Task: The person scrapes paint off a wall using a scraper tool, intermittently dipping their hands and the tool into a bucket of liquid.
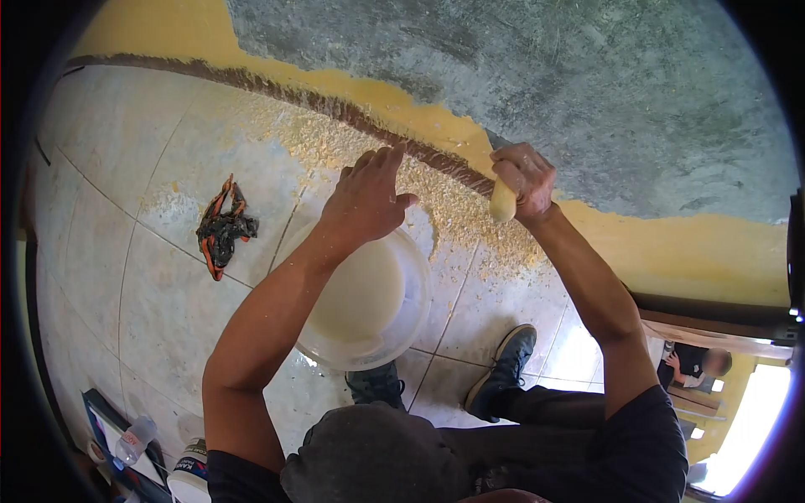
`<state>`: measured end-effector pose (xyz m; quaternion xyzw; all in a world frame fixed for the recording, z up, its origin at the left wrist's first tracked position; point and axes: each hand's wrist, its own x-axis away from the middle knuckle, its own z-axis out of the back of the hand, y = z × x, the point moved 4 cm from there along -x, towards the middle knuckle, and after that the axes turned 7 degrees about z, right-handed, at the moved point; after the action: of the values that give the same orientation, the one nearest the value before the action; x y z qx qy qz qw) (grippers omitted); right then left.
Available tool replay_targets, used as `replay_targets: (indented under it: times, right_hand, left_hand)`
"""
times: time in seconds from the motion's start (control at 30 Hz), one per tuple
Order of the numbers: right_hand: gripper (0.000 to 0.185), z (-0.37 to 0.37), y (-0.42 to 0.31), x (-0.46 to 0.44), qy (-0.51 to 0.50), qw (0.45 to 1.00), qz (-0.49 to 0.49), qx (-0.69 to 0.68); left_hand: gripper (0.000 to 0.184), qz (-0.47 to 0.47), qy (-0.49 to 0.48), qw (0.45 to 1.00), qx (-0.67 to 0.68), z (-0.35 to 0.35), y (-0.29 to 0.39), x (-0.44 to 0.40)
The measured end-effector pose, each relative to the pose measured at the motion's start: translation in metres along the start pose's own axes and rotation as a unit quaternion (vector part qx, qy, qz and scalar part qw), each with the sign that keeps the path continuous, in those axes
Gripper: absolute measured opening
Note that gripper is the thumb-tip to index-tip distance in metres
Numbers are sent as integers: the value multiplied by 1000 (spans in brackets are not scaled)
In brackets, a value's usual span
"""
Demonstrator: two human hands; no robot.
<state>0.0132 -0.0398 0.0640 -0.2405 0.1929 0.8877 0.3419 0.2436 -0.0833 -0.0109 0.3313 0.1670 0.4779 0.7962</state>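
My right hand (528,178) is wrapped round the pale yellow handle of a scraper (503,201). A bit of its dark blade shows beyond my fingers, against the wall (587,92), where yellow paint borders a bare grey area. My left hand (366,199) is held out with its thumb apart and nothing in it, above the far rim of a white bucket (419,314). Milky liquid fills part of this bucket, which stands in front of my feet. Yellow paint flakes (470,222) lie thickly along the foot of the wall.
A crumpled black and orange cloth (225,226) lies on the tiled floor (159,285) to the left. At lower left are a plastic bottle (136,440) and a labelled paint tub (191,469). Another person (692,365) is visible at far right, near a bright opening.
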Motion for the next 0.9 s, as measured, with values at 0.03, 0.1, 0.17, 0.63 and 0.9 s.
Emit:
replay_targets:
  times: [0.03,0.1,0.17,0.63,0.9]
  right_hand:
    - [19,-1,8,7,44,997,-42,-39]
    - [19,-6,13,5,61,995,-66,-54]
    - [21,-4,13,-1,71,996,-39,-46]
    - [30,-4,21,-6,57,991,-64,-106]
    - [27,-9,14,5,61,995,-46,-61]
  left_hand:
    - [77,2,-6,1000,7,1,0,-1]
    - [76,8,-13,1000,16,-1,-2,1]
    - [74,-10,7,1000,-7,-3,-3,-3]
    - [74,10,-12,1000,9,-7,-6,-5]
    - [74,37,-52,997,52,-3,-2,-3]
